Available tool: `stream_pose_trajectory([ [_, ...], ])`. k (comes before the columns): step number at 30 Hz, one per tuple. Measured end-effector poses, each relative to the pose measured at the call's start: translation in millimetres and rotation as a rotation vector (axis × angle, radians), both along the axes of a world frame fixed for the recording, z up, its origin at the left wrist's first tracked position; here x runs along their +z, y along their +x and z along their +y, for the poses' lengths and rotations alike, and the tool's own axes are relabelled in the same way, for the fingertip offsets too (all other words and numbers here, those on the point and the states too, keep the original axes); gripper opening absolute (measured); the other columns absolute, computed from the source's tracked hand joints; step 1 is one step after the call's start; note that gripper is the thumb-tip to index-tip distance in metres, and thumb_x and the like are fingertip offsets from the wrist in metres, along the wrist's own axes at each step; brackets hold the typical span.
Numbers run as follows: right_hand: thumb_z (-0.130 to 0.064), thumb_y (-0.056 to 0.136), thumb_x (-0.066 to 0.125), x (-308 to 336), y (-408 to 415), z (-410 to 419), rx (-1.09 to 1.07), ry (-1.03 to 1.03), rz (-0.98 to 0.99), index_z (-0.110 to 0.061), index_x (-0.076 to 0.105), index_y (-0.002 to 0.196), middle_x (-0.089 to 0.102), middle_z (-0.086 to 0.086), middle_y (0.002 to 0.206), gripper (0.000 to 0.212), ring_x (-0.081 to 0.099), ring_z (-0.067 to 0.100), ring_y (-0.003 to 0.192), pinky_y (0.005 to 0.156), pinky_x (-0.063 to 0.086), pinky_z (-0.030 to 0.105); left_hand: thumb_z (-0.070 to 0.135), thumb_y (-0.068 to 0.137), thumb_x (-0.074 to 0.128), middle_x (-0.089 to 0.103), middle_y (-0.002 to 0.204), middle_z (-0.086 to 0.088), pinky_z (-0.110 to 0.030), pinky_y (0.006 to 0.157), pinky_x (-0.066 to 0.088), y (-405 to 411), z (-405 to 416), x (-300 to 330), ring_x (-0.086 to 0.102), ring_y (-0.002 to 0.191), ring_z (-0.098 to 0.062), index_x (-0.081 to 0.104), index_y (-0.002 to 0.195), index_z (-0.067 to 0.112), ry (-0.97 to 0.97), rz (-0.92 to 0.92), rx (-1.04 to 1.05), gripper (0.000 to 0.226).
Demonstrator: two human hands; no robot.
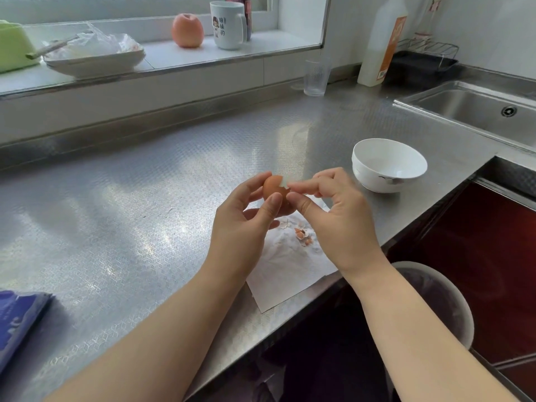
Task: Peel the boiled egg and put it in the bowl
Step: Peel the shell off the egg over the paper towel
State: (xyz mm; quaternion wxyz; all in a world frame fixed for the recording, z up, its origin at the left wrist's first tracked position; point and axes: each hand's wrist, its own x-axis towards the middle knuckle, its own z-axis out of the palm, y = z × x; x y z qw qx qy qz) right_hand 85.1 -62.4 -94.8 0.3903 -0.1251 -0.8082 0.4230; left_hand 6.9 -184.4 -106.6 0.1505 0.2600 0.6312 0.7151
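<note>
The boiled egg [274,190] is held in the air above the steel counter [139,204], over the paper sheet [285,268] that lies at the counter's near edge. Most of the brown shell is seen to be on the egg, with a small white patch bared at its top right. The egg is gripped by the left hand [246,221]: the thumb is laid up across the front of the shell and the curled fingers are wrapped behind it, so that the egg is enclosed on both sides. The right hand [333,210] is brought against the egg's right side, where the jagged shell edge is pinched between the tip of the forefinger and the tip of the thumb; the remaining fingers are curled loosely behind. Both forearms are extended from the near edge of the counter.

A few small shell fragments [303,235] are scattered on the paper sheet, below the hands. The white bowl [388,165] is set upright toward the counter's right edge, near the right hand but apart from it, and nothing is seen inside it. Beyond the bowl, the sink [478,111] is sunk into the far right corner. A clear glass [316,78] is stood at the far edge of the counter.
</note>
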Motion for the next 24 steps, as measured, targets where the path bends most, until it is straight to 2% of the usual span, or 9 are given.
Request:
stream_pose_trajectory([
  [2, -0.02, 0.082, 0.073, 1.5, 0.3, -0.7, 0.032, -0.041, 0.008, -0.028, 0.071, 0.088, 0.055, -0.004, 0.092, 0.01, 0.053, 0.007, 0.09, 0.056, 0.041, 0.0, 0.02, 0.092, 0.069, 0.071, 0.117, 0.003, -0.023, 0.076, 0.059, -0.1, -0.1, 0.3, 0.077, 0.088, -0.011, 0.062, 0.128, 0.021, -0.01, 0.01, 0.01, 0.037],
  [4, -0.02, 0.082, 0.072, 1.9, 0.8, -0.3, 0.065, -0.082, -0.008, -0.025, 0.071, 0.086, 0.057, -0.003, 0.093, 0.006, 0.055, 0.008, 0.09, 0.056, 0.044, 0.003, 0.02, 0.091, 0.07, 0.071, 0.115, 0.005, -0.024, 0.077, 0.059, -0.2, -0.3, 0.3, 0.077, 0.088, -0.011, 0.063, 0.127, 0.023, -0.02, 0.026, 0.024, 0.037],
  [7, -0.019, 0.083, 0.072, 1.8, 1.1, 2.1, 0.076, -0.079, -0.039, -0.02, 0.07, 0.086, 0.06, -0.001, 0.094, 0.004, 0.057, 0.013, 0.091, 0.063, 0.048, 0.008, 0.023, 0.088, 0.074, 0.071, 0.114, 0.007, -0.029, 0.079, 0.06, -0.4, -0.5, -0.5, 0.077, 0.087, -0.014, 0.065, 0.124, 0.027, -0.039, 0.042, 0.047, 0.037],
  [11, -0.019, 0.086, 0.068, -0.8, 0.1, 1.7, 0.048, -0.033, -0.058, -0.019, 0.066, 0.086, 0.062, -0.003, 0.091, 0.002, 0.059, 0.014, 0.088, 0.079, 0.046, 0.018, 0.025, 0.086, 0.076, 0.071, 0.113, 0.01, -0.036, 0.084, 0.06, 0.1, 0.2, -1.7, 0.076, 0.086, -0.013, 0.066, 0.118, 0.032, -0.055, 0.057, 0.069, 0.034],
  [17, -0.011, 0.091, 0.058, -9.0, -2.3, -4.4, 0.013, 0.064, -0.086, -0.016, 0.056, 0.088, 0.054, 0.0, 0.095, 0.007, 0.055, 0.017, 0.088, 0.079, 0.043, 0.02, 0.025, 0.088, 0.074, 0.072, 0.108, 0.015, -0.03, 0.081, 0.061, 2.2, 1.4, -2.1, 0.076, 0.082, -0.008, 0.066, 0.111, 0.039, -0.059, 0.081, 0.055, 0.028],
  [21, -0.012, 0.092, 0.054, -11.1, -3.2, -7.0, -0.013, 0.102, -0.087, -0.013, 0.055, 0.09, 0.051, -0.001, 0.094, 0.003, 0.055, 0.021, 0.088, 0.081, 0.044, 0.029, 0.026, 0.09, 0.072, 0.07, 0.113, 0.01, -0.037, 0.085, 0.061, 3.8, 1.8, -1.6, 0.076, 0.084, -0.009, 0.065, 0.111, 0.041, -0.074, 0.093, 0.043, 0.027],
  [22, -0.012, 0.093, 0.054, -11.3, -3.1, -7.5, -0.015, 0.095, -0.084, -0.013, 0.054, 0.09, 0.05, -0.001, 0.094, 0.004, 0.055, 0.021, 0.088, 0.082, 0.043, 0.027, 0.025, 0.091, 0.071, 0.07, 0.114, 0.009, -0.037, 0.084, 0.061, 3.9, 2.0, -1.3, 0.076, 0.085, -0.009, 0.064, 0.112, 0.041, -0.071, 0.091, 0.039, 0.027],
  [24, -0.011, 0.095, 0.053, -10.2, -2.7, -8.3, -0.019, 0.036, -0.069, -0.016, 0.052, 0.09, 0.051, -0.002, 0.094, 0.007, 0.054, 0.011, 0.086, 0.08, 0.039, 0.013, 0.022, 0.093, 0.068, 0.07, 0.115, 0.007, -0.032, 0.081, 0.061, 3.6, 2.2, -0.7, 0.076, 0.087, -0.011, 0.064, 0.113, 0.038, -0.061, 0.077, 0.029, 0.026],
])
